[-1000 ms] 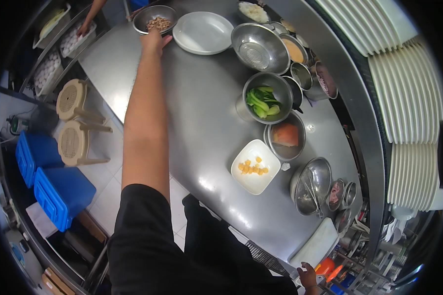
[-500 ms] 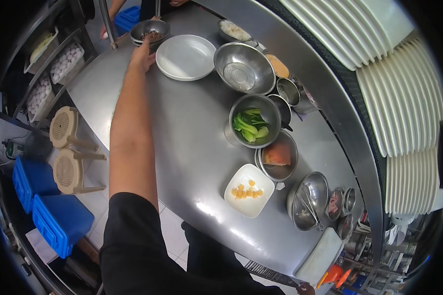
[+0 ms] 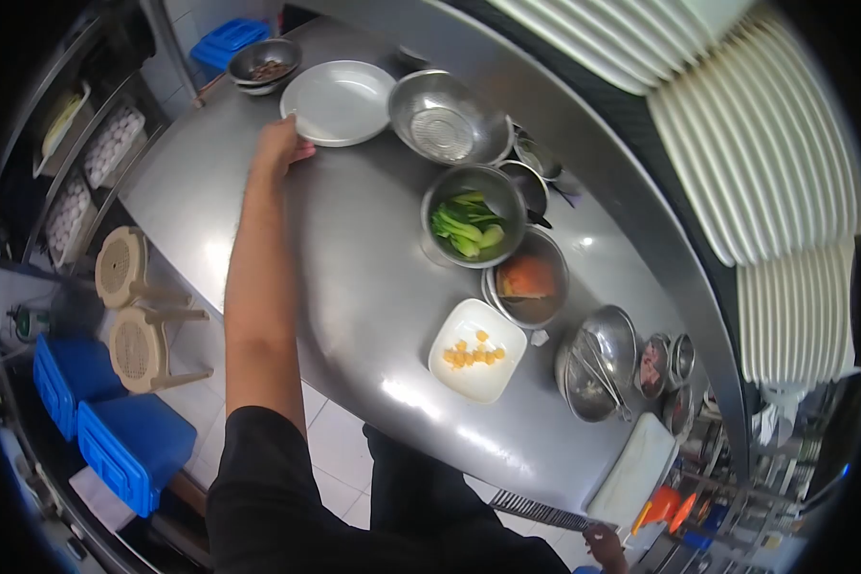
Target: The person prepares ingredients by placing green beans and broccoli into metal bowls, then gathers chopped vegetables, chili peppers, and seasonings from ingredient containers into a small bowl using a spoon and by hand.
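My left hand (image 3: 279, 143) is stretched far across the steel table, with fingers closed at the near rim of a round white plate (image 3: 340, 103). The plate lies flat on the table. Just beyond it, a metal bowl of small brown pieces (image 3: 266, 65) rests on another bowl. To the plate's right stands a wide perforated metal bowl (image 3: 450, 117). My right hand (image 3: 605, 547) hangs low by the table's front edge, below a white cutting board (image 3: 629, 471). It is small and dark, and its fingers are unclear.
Leafy greens fill a metal pot (image 3: 469, 225); an orange-red chunk sits in a bowl (image 3: 528, 279). A square white dish (image 3: 476, 350) holds yellow pieces. A whisk lies in another bowl (image 3: 598, 364). Plate stacks (image 3: 761, 134) stand on the shelf. Stools (image 3: 143, 349) and blue bins (image 3: 139, 450) are left.
My left hand has left the bowl of brown pieces and drawn back to the white plate's rim. The view has shifted. Another person's hands at the far end have gone from view.
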### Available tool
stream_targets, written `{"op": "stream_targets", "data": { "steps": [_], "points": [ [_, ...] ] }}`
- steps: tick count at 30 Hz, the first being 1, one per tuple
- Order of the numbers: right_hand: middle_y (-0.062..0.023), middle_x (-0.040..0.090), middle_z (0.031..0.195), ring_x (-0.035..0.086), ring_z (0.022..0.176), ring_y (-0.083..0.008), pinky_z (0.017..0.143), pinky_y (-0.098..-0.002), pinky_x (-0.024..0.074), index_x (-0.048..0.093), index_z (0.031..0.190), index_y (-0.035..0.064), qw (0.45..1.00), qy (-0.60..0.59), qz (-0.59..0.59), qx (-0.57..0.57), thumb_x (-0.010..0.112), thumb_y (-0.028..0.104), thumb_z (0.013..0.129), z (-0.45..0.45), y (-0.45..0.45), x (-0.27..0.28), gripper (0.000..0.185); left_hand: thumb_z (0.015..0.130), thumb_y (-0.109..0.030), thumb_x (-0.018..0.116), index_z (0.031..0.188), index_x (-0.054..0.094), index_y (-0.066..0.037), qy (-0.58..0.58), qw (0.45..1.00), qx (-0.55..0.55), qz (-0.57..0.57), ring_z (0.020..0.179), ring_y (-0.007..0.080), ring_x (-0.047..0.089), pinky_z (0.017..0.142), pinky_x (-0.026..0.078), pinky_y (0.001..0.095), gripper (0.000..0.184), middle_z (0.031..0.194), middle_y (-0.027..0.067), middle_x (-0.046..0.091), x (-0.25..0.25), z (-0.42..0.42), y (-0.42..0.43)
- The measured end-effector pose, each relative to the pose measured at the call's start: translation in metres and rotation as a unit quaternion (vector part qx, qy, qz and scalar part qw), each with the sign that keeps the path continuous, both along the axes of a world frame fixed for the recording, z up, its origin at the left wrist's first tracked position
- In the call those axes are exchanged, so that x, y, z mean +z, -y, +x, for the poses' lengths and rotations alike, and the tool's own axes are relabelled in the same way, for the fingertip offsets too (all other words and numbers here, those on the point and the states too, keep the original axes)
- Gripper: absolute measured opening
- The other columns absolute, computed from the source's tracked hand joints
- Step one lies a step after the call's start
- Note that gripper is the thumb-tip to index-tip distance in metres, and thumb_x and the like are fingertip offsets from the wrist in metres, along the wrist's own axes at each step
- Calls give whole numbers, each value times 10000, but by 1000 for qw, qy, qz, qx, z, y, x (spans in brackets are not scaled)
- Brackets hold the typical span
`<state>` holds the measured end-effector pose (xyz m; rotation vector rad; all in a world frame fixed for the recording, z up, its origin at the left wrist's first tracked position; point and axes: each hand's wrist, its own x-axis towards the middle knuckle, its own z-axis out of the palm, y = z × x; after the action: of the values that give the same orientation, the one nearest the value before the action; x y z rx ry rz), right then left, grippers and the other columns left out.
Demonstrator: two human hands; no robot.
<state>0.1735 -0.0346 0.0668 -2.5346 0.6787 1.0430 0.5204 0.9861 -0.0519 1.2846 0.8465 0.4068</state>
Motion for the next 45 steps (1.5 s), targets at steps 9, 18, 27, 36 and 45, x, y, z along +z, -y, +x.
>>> {"op": "stream_targets", "data": {
  "steps": [9, 18, 27, 36, 45],
  "points": [
    [-96, 710, 799, 664, 601, -178, 541, -348, 555, 680, 987, 59, 985, 116, -28, 121, 748, 287, 913, -86, 61, -45, 249, 998, -384, 627, 1407, 407, -27, 167, 980, 109, -27, 1096, 333, 622, 882, 574, 429, 585, 1329, 259, 533, -55, -67, 76],
    [-161, 723, 938, 708, 715, -251, 611, -372, 608, 613, 1299, 9, 958, 45, 79, -271, 691, 310, 884, -208, 33, -63, 518, 989, -163, 527, 1367, 444, -39, 59, 974, -93, 198, 900, 171, 539, 790, 467, 292, 406, 1063, 68, 537, 31, -242, 474],
    [-133, 651, 1070, 704, 875, -304, 661, -516, 612, 573, 1265, 116, 783, 62, 228, -575, 683, 282, 920, -416, 92, -198, 398, 932, -195, 693, 1493, 375, -68, 67, 711, -662, 226, 829, 166, 612, 736, 534, 315, 657, 1249, 143, 578, 109, -269, 722],
    [-110, 561, 1159, 608, 931, -283, 717, -478, 555, 517, 1271, 133, 537, 65, 271, -796, 585, 313, 974, -589, 78, -280, 353, 961, -267, 663, 1514, 342, -30, 55, 600, -759, 247, 860, 166, 632, 770, 551, 324, 682, 1313, 160, 543, 174, -333, 965],
    [-88, 607, 1052, 604, 898, -220, 606, -392, 499, 553, 1179, 106, 866, -30, 186, -463, 545, 282, 986, -671, 162, -371, 262, 961, -290, 669, 1532, 337, -36, 70, 456, -862, 212, 908, 209, 664, 837, 544, 346, 708, 1347, 191, 537, 155, -380, 1088]
  ]
}}
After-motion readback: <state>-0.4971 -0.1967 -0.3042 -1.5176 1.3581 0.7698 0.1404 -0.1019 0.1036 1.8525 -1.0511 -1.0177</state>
